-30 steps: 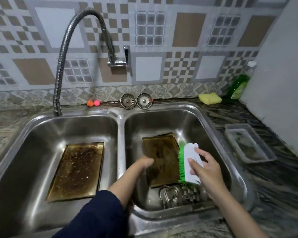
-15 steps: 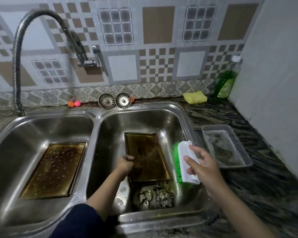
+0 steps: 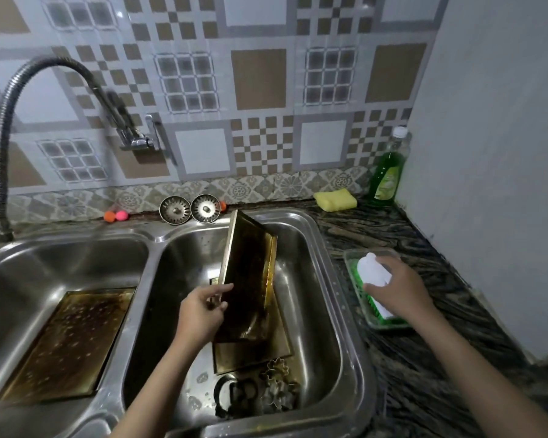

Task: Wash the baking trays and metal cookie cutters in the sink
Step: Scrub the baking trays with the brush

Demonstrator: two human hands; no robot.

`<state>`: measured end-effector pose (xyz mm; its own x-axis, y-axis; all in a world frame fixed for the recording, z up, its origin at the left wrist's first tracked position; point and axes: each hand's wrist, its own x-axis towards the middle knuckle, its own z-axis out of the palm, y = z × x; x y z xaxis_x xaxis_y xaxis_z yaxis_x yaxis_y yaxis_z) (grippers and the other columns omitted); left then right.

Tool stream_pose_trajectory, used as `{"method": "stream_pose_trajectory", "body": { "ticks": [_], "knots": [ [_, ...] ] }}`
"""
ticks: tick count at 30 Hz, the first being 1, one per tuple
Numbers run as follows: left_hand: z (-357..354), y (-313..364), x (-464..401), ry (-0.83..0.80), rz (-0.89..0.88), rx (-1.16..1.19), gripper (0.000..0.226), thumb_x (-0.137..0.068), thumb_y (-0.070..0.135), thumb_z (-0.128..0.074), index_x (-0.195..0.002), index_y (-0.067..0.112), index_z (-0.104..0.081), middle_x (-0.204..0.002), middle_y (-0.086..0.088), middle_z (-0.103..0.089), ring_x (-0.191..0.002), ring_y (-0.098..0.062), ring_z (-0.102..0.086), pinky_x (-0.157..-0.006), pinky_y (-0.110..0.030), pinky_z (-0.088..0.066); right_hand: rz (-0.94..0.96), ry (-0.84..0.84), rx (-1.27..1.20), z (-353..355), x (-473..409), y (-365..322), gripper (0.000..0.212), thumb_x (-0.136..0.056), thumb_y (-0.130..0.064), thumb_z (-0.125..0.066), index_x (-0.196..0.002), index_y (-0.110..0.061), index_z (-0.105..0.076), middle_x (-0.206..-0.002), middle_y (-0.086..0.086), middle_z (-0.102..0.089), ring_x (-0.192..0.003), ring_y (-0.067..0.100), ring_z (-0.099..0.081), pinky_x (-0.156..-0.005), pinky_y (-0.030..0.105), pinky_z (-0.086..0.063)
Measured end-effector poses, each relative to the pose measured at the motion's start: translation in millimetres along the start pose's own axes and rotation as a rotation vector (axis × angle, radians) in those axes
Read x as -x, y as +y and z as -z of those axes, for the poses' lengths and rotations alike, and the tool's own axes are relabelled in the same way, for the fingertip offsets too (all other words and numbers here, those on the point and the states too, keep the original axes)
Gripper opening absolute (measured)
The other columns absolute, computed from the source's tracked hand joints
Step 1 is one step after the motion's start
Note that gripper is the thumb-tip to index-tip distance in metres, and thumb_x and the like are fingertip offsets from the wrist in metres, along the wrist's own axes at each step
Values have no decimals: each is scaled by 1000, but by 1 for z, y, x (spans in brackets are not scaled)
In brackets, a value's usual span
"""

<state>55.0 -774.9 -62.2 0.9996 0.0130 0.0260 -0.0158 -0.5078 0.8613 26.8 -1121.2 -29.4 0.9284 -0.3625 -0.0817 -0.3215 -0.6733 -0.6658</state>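
Note:
My left hand (image 3: 201, 312) grips the left rim of a dark, stained baking tray (image 3: 249, 279) and holds it tilted up on its near end in the right sink basin (image 3: 323, 311). Under it a second tray (image 3: 253, 352) lies flat on the basin floor. Several metal cookie cutters (image 3: 263, 390) sit in a pile at the basin's near end. A third stained tray (image 3: 67, 343) lies flat in the left basin. My right hand (image 3: 399, 289) holds a white-handled brush with green bristles (image 3: 375, 279) over a clear plastic tub (image 3: 374, 289) on the counter.
A flexible steel faucet (image 3: 16, 105) arches over the left basin. Two sink strainers (image 3: 189, 208) lean against the backsplash beside small orange and pink balls (image 3: 115, 215). A yellow sponge (image 3: 334, 199) and a green dish-soap bottle (image 3: 388, 172) stand at the back right by the wall.
My left hand has lifted the top tray from flat to steeply tilted, uncovering another tray beneath. My right hand has carried the brush out of the sink to the plastic tub.

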Motion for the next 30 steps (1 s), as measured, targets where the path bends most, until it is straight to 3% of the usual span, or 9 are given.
{"method": "stream_pose_trajectory", "body": {
  "ticks": [6,12,15,19,21,25,30],
  "knots": [
    [9,8,8,84,-166,-112,42,-77,-11,-65,-98,24,-74,-78,9,-52,-73,-8,-55,-63,-6,-41,19,81,14,1,0,-4,67,-81,-25,-73,-141,-18,-44,-138,12,-52,-120,33,-51,-82,35,-46],
    [14,14,18,144,-154,42,52,-77,-16,-62,-93,32,-72,-81,-3,-55,-76,-13,-58,-71,-16,-50,166,206,-157,9,22,-44,65,-79,-26,-75,-137,-22,-47,-126,8,-57,-105,27,-57,-73,31,-49],
    [5,27,24,150,-37,253,47,-79,-9,-66,-91,36,-71,-80,-4,-57,-73,-11,-58,-70,-14,-48,290,127,-303,-21,51,-80,62,-79,-26,-76,-134,-28,-48,-112,-6,-57,-93,13,-57,-61,19,-48],
    [-5,46,40,108,-32,393,38,-80,-14,-63,-88,22,-71,-72,10,-65,-69,1,-58,-72,-21,-47,518,-62,-294,-82,71,-113,61,-81,-30,-73,-135,-31,-45,-113,-16,-55,-103,8,-55,-70,6,-40],
    [1,45,48,79,-23,421,35,-80,-14,-61,-90,19,-71,-69,16,-65,-69,1,-58,-73,-27,-46,493,-30,-296,-91,46,-121,60,-83,-29,-70,-136,-27,-44,-115,-6,-57,-102,15,-56,-65,9,-38],
    [8,41,60,67,-38,411,35,-81,-13,-61,-91,19,-71,-75,10,-66,-72,0,-59,-74,-29,-47,335,207,-318,-86,7,-146,60,-81,-31,-70,-135,-20,-47,-121,3,-59,-108,21,-55,-76,27,-44],
    [20,33,51,122,-8,468,40,-83,-12,-58,-90,25,-72,-89,-14,-69,-81,-25,-62,-81,-56,-51,699,-40,-255,-113,44,-161,59,-77,-31,-71,-132,-27,-50,-109,2,-68,-93,21,-64,-70,28,-50]
  ]
}}
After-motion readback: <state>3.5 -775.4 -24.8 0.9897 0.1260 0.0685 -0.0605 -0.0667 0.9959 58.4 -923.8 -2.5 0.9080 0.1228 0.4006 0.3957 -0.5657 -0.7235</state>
